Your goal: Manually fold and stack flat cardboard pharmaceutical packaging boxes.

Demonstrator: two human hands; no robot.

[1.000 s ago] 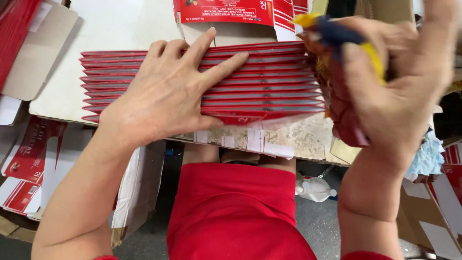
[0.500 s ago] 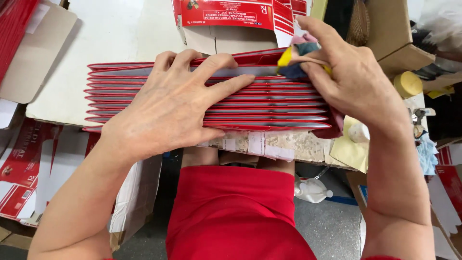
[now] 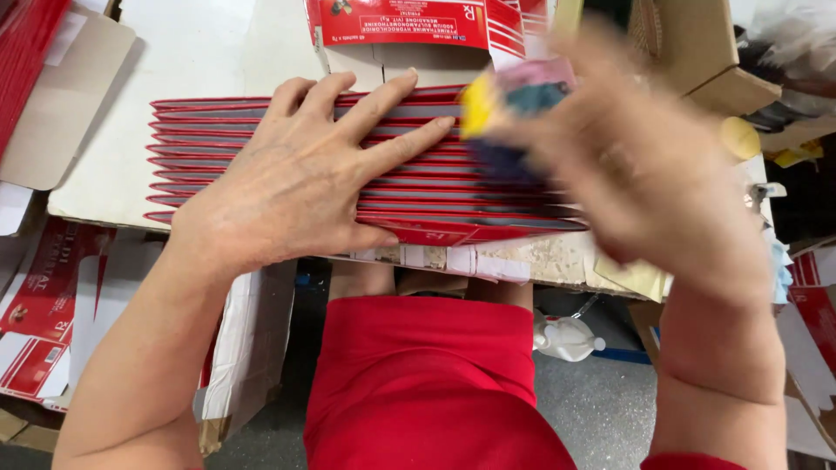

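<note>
A fanned row of flat red carton blanks (image 3: 218,122) lies on the white table top (image 3: 200,52). My left hand (image 3: 305,178) presses flat on the middle of the row, fingers spread and pointing right. My right hand (image 3: 644,174) is blurred with motion over the right end of the row. It grips a small yellow and dark blue pad (image 3: 501,109) that touches the blanks there.
More red printed cartons (image 3: 405,22) lie at the far edge. Brown cardboard boxes (image 3: 705,52) stand at the right. Flat red and white blanks (image 3: 39,322) are stacked on the floor at the left. A white bottle (image 3: 566,338) lies on the floor under the table.
My right hand came down from the raised position at the right onto the right end of the row, and now sweeps across it with the pad. The left hand stays pressed on the blanks.
</note>
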